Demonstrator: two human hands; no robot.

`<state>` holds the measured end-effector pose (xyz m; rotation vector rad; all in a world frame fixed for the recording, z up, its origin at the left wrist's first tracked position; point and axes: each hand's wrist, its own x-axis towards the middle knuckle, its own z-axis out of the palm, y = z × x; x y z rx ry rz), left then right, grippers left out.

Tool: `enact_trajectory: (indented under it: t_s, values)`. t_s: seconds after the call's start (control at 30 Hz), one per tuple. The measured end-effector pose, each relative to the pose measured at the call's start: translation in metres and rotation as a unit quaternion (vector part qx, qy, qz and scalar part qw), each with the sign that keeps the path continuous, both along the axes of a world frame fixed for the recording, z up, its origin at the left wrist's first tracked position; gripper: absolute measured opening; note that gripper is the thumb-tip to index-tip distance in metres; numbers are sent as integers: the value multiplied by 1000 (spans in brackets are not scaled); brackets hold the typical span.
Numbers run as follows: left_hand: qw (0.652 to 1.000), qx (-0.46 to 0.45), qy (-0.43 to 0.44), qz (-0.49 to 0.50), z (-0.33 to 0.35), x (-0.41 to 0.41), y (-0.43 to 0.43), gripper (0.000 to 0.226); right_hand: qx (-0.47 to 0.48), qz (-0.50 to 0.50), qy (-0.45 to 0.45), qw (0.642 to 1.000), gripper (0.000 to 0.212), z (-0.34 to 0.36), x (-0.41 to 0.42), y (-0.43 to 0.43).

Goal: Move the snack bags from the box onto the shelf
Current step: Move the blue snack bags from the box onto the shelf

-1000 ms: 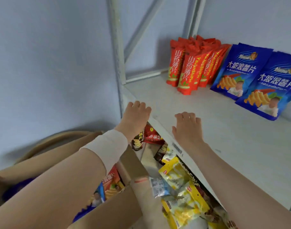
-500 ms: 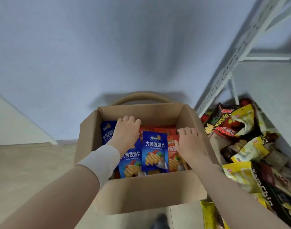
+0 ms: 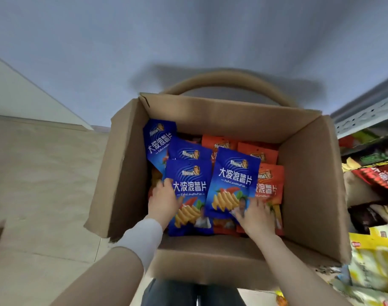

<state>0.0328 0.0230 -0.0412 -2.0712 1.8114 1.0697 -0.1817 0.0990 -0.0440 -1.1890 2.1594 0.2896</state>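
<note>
An open cardboard box (image 3: 307,173) stands on the floor below me, holding several blue and orange snack bags. My left hand (image 3: 164,202) grips the left edge of the front blue bag (image 3: 191,191), thumb on its face. At the lower right corner of a second blue bag (image 3: 232,182), my right hand (image 3: 254,215) takes hold; its fingers are blurred. Orange bags (image 3: 269,184) lie underneath and behind. The white metal shelf (image 3: 365,115) shows only at the right edge.
Assorted yellow, red and dark snack bags (image 3: 376,257) are heaped under the shelf at the right. A curved tan hoop (image 3: 221,78) stands behind the box against the grey wall. Beige floor tiles lie to the left.
My view swung from the shelf down to the box. Both hands moved from the shelf edge into the box and onto the two blue bags.
</note>
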Motion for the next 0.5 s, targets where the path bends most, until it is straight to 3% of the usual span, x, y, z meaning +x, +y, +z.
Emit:
enact_trajectory:
  t_s: [0.13,0.27,0.4,0.5]
  values:
    - [987,-9,40,152,-46,-8,-16,79,12,-200,-88,976,91,-57,-8,-16]
    - [975,-64,27,210,-81,-14,-31,66,25,-342,-113,932,110,-105,-9,-27]
    - [979,-61,8,195,-95,-20,-31,50,-10,-375,-88,923,105,-118,-11,-24]
    - [982,-49,27,182,-97,-21,-27,35,-34,-429,-110,896,93,-118,-15,-22]
